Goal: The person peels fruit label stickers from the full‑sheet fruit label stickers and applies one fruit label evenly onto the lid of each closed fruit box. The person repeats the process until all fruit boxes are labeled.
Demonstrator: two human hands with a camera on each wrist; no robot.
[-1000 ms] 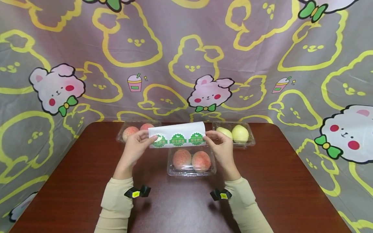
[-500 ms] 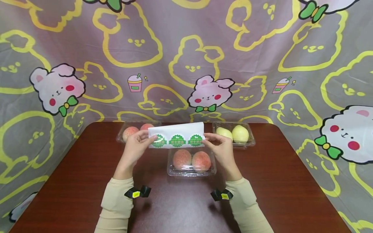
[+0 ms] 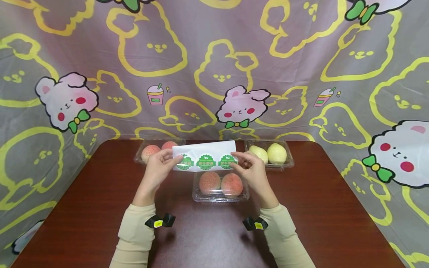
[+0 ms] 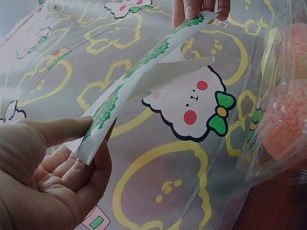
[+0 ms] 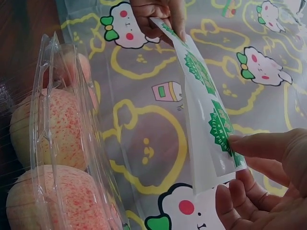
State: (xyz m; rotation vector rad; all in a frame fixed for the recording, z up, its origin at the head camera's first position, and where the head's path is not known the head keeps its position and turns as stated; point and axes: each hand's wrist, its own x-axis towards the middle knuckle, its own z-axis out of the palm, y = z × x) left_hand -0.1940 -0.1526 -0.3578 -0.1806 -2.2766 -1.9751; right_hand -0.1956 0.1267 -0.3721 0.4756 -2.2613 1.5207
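Observation:
A white strip of stickers with three round green labels hangs above the table's middle. My left hand pinches its left end, thumb over the left label. At the other end my right hand holds the strip. In the right wrist view the right thumb presses on the edge of the end label, with fingers beneath. Part of the backing stands bent away behind the labels. Below the strip sits a clear lidded box with two peaches inside; the strip hides its back edge.
Another clear box of peaches stands at the back left, partly behind my left hand. At the back right a box holds yellow-green fruit. A patterned cloth hangs behind the brown table.
My right hand has shifted a little left along the strip, its thumb and finger now farther over the right label. The strip and left hand have drifted slightly right. The boxes have stayed in place.

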